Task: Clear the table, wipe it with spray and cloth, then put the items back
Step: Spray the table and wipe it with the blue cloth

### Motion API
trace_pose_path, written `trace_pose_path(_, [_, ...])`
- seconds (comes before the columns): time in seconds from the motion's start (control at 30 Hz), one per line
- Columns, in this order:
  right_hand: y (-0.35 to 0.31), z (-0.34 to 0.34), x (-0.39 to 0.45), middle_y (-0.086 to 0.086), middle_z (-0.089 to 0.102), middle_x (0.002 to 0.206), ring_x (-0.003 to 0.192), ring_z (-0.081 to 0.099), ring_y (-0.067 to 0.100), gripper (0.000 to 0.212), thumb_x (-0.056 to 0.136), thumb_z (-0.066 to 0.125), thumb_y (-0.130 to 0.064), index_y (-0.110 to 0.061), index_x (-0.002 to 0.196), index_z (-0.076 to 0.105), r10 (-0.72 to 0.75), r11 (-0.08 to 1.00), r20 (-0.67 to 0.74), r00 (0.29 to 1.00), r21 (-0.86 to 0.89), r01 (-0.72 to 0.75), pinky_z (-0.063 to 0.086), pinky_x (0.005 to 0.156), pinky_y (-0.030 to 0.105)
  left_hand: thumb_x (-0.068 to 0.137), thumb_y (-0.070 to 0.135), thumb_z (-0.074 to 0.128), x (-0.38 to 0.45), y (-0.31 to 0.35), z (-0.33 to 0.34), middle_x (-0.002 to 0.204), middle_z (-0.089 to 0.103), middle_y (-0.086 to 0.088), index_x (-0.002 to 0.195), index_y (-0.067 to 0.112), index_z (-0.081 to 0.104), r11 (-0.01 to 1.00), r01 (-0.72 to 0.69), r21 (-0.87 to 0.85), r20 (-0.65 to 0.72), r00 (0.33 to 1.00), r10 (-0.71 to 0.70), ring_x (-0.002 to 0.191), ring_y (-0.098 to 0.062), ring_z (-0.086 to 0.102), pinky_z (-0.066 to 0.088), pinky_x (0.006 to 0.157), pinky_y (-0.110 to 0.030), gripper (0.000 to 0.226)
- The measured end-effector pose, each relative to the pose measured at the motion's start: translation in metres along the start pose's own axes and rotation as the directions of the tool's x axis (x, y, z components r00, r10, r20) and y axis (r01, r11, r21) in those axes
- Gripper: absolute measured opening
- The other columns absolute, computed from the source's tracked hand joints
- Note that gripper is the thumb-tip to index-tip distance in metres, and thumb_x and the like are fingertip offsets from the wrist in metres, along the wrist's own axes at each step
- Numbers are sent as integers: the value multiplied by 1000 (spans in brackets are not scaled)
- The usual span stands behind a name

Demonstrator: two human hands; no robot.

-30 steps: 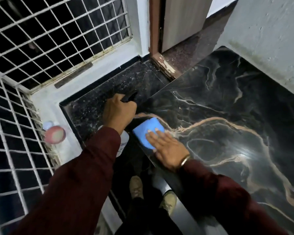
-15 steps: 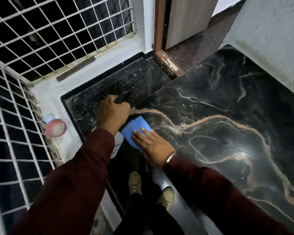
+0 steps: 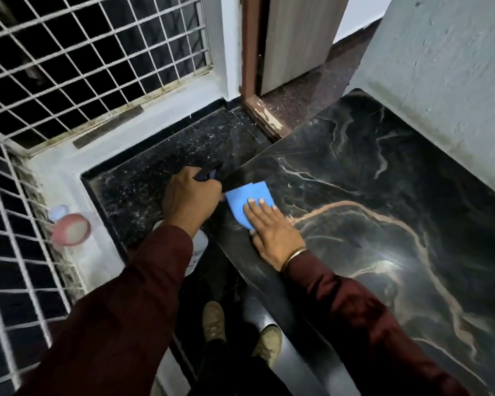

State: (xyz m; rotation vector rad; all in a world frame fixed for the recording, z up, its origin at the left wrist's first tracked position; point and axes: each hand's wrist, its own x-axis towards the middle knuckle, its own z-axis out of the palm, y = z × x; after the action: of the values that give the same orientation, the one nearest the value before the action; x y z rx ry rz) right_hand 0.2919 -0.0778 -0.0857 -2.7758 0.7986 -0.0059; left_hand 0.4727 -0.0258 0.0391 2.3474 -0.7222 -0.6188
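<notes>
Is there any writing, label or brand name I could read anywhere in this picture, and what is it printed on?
Spray bottle, gripped by the left hand: a few small dark marks on its white side, too small and blurred to read.
Blue cloth under the right hand: no print.
Pink-rimmed round thing on the ledge: blurred, no text to make out.
Nothing else carries writing.

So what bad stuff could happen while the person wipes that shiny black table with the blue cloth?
The blue cloth lies right by the table's near corner, under the flat right hand, so a wide swipe might push it off the edge. The left hand grips the spray bottle out past the table edge, above the floor; a loose grip could drop it near the feet. The bottle's nozzle sits close to the wiping hand, so a squeeze might wet the fingers.
</notes>
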Motion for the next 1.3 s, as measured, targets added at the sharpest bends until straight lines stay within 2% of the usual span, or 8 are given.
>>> trace_pose_path(0.1, [66,-18,-8,16,40,148,135,40,35,64,86,26,-32,-7,143,41,245,969,-95,965,-1,-246,29,110,49,75,24,56,-2,14,9,74,62,-11,63,15,56,998,-39,39,30,999,38,75,-37,59,34,60,-33,15])
trace_pose_path(0.33, [141,-47,-35,31,37,143,130,35,50,67,85,23,-30,9,138,37,786,615,-181,591,129,-778,29,105,57,70,25,53,1,17,15,82,66,-10,68,18,60,995,-80,68,68,995,75,81,-36,61,42,66,-36,10])
trace_pose_path(0.53, [-13,3,8,16,35,151,139,30,37,64,88,24,-32,-6,146,33,271,962,-94,958,67,-265,22,115,48,75,25,54,-11,28,29,84,65,-12,76,15,63,992,-97,77,88,992,91,79,-36,57,39,67,-34,13])
trace_pose_path(0.63, [-1,-1,-28,9,36,151,140,32,32,61,88,31,-31,-10,146,35,50,997,-26,998,56,-48,25,113,45,77,24,56,-19,40,36,76,64,-13,68,12,58,989,-135,66,105,986,128,76,-38,57,38,65,-33,15])
trace_pose_path(0.73, [68,-17,-73,12,44,145,133,43,33,59,87,34,-29,-8,142,42,187,982,-101,977,-13,-189,33,109,50,76,23,54,-27,53,43,77,66,-12,70,12,63,987,-145,64,129,982,136,76,-37,60,43,65,-35,16])
trace_pose_path(1.0, [157,-35,-164,30,43,139,127,42,49,71,84,20,-35,8,135,43,841,530,-221,495,150,-834,34,104,58,78,19,56,-59,80,60,72,61,-7,70,12,62,974,-212,81,176,965,195,72,-33,58,37,63,-33,12])
trace_pose_path(1.2, [-8,12,-123,11,41,148,136,38,34,59,88,36,-29,-8,142,41,382,924,-159,910,79,-374,33,110,48,73,25,54,-72,89,71,79,66,-14,73,11,63,953,-289,94,200,943,267,78,-40,58,40,66,-35,17])
trace_pose_path(1.3, [22,9,-148,4,36,152,140,33,26,58,90,38,-28,-14,146,35,297,955,-93,950,40,-294,26,115,41,68,27,50,-74,97,73,75,64,-14,65,10,56,946,-315,73,236,927,290,77,-40,58,39,64,-36,18])
